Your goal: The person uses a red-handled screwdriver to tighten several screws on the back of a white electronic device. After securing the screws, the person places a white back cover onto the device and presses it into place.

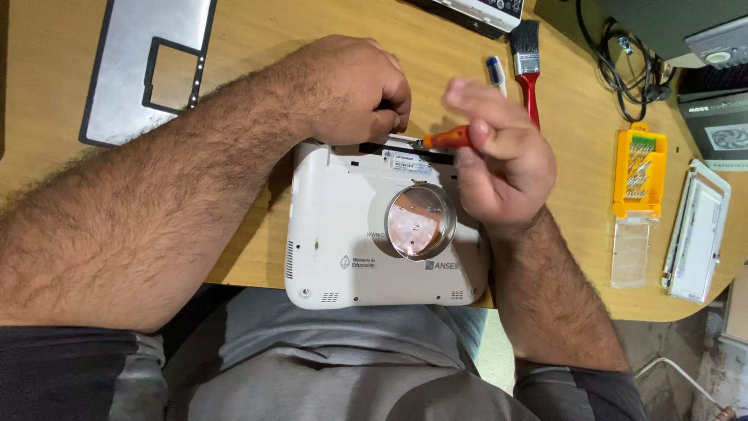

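Right hand [502,168] pinches an orange-handled screwdriver [450,138] between thumb and fingers, other fingers loose. Its long axis runs sideways, tip toward the left hand [351,93]. Left hand is curled into a fist, touching the far edge of a white laptop [343,226] lying upside down at the near edge of the tabletop [257,47]; whether it holds anything I cannot tell. A round metal dish [421,222] sits on the laptop. Red brush [528,62] and orange bit case [639,168] lie to the right.

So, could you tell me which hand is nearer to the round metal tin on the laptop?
The right hand, holding the orange screwdriver just beside the tin. The left hand is fisted farther off, at the laptop's far edge.
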